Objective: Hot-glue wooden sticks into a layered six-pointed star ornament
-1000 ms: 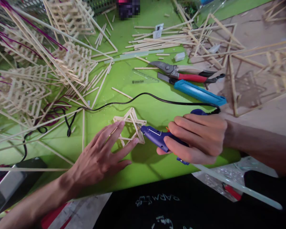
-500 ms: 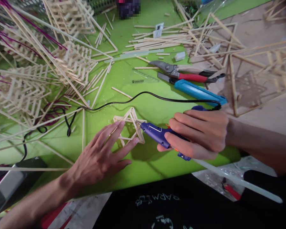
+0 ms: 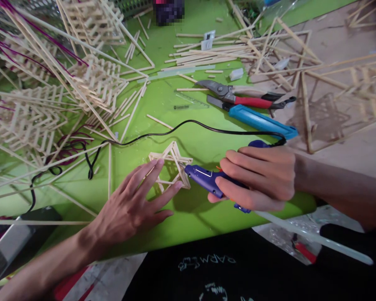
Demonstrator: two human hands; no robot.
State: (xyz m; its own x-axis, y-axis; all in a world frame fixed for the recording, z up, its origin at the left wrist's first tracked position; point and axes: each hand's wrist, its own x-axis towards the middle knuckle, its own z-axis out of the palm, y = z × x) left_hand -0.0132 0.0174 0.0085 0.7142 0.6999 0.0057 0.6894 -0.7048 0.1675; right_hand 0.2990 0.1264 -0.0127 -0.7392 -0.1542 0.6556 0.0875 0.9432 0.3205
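A small star-shaped frame of thin wooden sticks (image 3: 172, 161) lies on the green mat (image 3: 188, 125). My left hand (image 3: 134, 205) rests flat with fingers spread, its fingertips pressing on the frame's near and left sticks. My right hand (image 3: 258, 177) is wrapped round a blue glue gun (image 3: 207, 179), whose nozzle touches the frame's right side. A clear glue stick (image 3: 313, 240) sticks out behind the gun, and its black cord (image 3: 188, 124) runs left across the mat.
Red-handled cutters (image 3: 238, 97) and a blue cutter knife (image 3: 261, 121) lie behind my right hand. Large stick lattice structures (image 3: 90, 83) fill the left, open stick frames (image 3: 303, 79) the right. Loose sticks (image 3: 203, 54) lie at the back. A grey-black box (image 3: 15, 238) sits at the near left.
The glue gun's tip dipped slightly lower on the frame's right side; my right hand shifted a little. The left hand stayed put.
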